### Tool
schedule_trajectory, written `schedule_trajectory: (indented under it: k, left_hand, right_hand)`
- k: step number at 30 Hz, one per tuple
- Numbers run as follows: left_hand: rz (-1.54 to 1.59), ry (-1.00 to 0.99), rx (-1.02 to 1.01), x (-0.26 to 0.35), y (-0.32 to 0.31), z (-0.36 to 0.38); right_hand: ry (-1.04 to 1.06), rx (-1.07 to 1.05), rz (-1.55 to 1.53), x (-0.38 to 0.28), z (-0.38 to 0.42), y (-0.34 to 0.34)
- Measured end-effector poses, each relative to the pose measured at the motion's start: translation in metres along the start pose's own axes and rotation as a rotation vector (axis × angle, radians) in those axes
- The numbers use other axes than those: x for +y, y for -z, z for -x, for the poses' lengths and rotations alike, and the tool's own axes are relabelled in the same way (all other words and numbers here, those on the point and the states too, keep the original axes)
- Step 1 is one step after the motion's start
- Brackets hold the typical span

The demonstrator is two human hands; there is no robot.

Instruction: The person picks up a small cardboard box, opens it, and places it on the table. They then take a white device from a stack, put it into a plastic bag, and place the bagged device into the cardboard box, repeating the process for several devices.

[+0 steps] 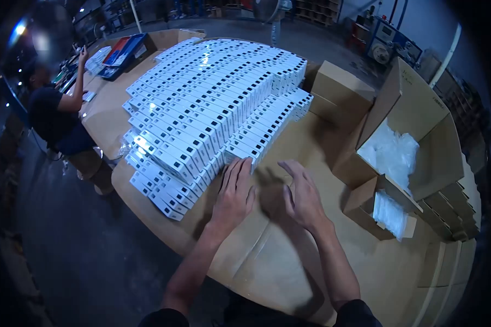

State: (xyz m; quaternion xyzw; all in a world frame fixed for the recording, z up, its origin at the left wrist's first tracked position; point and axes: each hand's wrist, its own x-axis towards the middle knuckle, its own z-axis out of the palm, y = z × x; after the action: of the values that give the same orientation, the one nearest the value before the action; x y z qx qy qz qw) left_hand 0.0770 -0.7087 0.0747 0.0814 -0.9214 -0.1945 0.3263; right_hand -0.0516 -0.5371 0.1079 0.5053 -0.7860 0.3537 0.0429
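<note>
Many small white boxes (196, 103) with dark square marks on their ends stand in tight, stepped rows on the cardboard-covered table. My left hand (233, 197) is at the near edge of these rows, fingers stretched out, its fingertips against a white box (240, 154) at the front corner. The fingers partly cover that box, and no grip on it shows. To the right, my right hand (303, 199) hovers over bare cardboard with its fingers apart and curved, holding nothing. Its palm faces the left hand, with a gap between them.
At the right stand an open carton (436, 147) with clear plastic bags (393, 152) and a smaller box (363, 207) of clear sleeves. A closed carton (341, 92) sits behind. Across the table at left, a person (57, 109) works near a blue tray (126, 57).
</note>
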Motion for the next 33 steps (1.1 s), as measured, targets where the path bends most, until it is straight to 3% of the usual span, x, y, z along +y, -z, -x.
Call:
schedule_trajectory:
  k: [7, 16, 20, 21, 22, 26, 30, 33]
  left_hand:
    - [-0.097, -0.022, -0.058, -0.038, -0.008, -0.001]
    - [-0.151, -0.054, 0.090, -0.051, -0.012, 0.000]
    - [-0.111, -0.052, 0.061, -0.040, 0.002, 0.013]
    - [-0.096, -0.097, 0.074, -0.029, 0.007, 0.015]
    - [-0.082, -0.142, 0.086, -0.017, 0.012, 0.016]
    - [0.111, -0.297, 0.094, 0.030, 0.005, 0.013]
    - [0.270, -0.493, 0.072, 0.090, -0.009, -0.017]
    - [0.457, -0.517, -0.145, 0.134, -0.014, -0.058]
  right_hand:
    - [0.077, -0.119, 0.065, 0.014, -0.041, -0.047]
    - [0.075, -0.161, -0.028, 0.014, -0.041, -0.046]
    - [-0.077, -0.073, -0.218, 0.005, -0.012, -0.024]
    - [-0.294, -0.159, -0.424, -0.003, -0.003, -0.009]
    - [-0.376, -0.255, -0.579, -0.003, 0.009, 0.002]
    - [-0.459, -0.289, -1.094, -0.009, 0.045, 0.031]
    - [-0.431, -0.007, -1.089, -0.008, 0.068, 0.072]
    - [-0.527, 0.207, -1.161, 0.006, 0.089, 0.108]
